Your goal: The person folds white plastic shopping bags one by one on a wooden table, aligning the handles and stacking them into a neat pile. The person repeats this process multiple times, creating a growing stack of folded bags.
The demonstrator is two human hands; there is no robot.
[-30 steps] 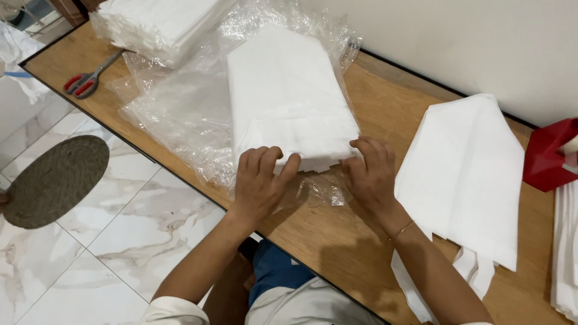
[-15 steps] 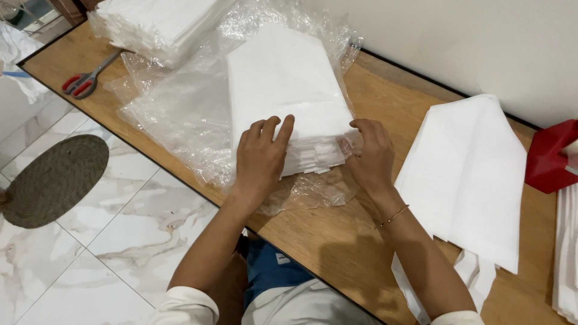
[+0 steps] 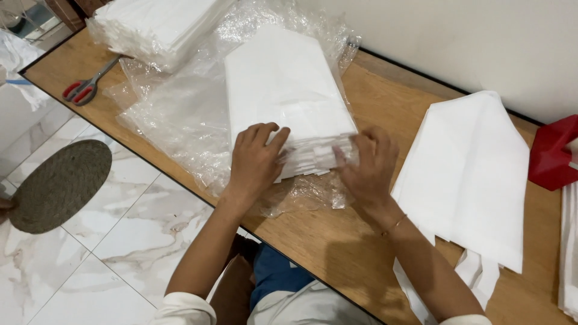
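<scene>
Both hands press the near end of a white bag stack (image 3: 283,90) on clear plastic wrap (image 3: 174,114): left hand (image 3: 256,159) flat on top, fingers released; right hand (image 3: 368,165) fingers grasping the edges.

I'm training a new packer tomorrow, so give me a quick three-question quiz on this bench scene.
1. True or false: the left hand rests on the white stack.
2. What lies under that stack: A clear plastic wrap, B a towel, C a tray?
3. Which red-handled tool lies near the table's far left corner?

Key: 1 true; 2 A; 3 the scissors.
</scene>
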